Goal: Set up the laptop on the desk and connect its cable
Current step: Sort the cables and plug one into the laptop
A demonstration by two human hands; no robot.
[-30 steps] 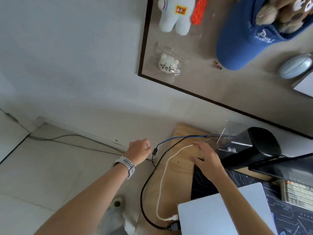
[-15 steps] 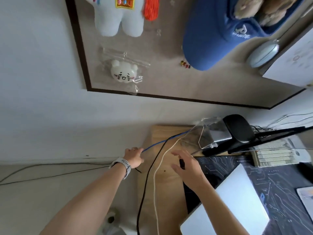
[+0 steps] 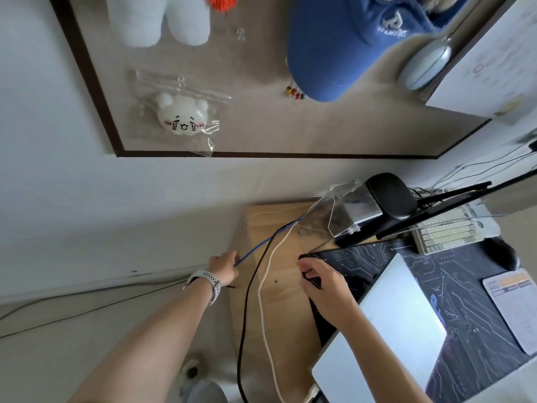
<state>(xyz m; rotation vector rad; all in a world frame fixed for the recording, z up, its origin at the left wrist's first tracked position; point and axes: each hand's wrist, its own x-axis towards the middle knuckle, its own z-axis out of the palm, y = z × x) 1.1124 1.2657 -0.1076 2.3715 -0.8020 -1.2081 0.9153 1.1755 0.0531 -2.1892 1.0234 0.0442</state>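
A closed silver laptop (image 3: 386,324) lies on a dark patterned desk mat (image 3: 465,289) on the wooden desk (image 3: 282,298). My left hand (image 3: 223,267), with a watch on the wrist, grips a thin blue cable (image 3: 261,245) just off the desk's left edge. The cable runs taut up to a clear stand at the back. My right hand (image 3: 316,276) pinches a small black object, seemingly a plug, over the mat's left edge. A black cable (image 3: 247,301) and a white cable (image 3: 263,289) trail down the desk; the white one reaches the laptop's near left corner.
A clear acrylic stand (image 3: 340,213), a black rounded device (image 3: 392,196) and a keyboard (image 3: 447,231) under a monitor sit at the back. A card (image 3: 514,303) lies on the mat's right. A pinboard (image 3: 261,126) with a blue cap hangs above.
The view has swung right and up. My left hand has pulled the blue cable taut. My right hand has moved onto the mat's left edge and closed on a small black object.
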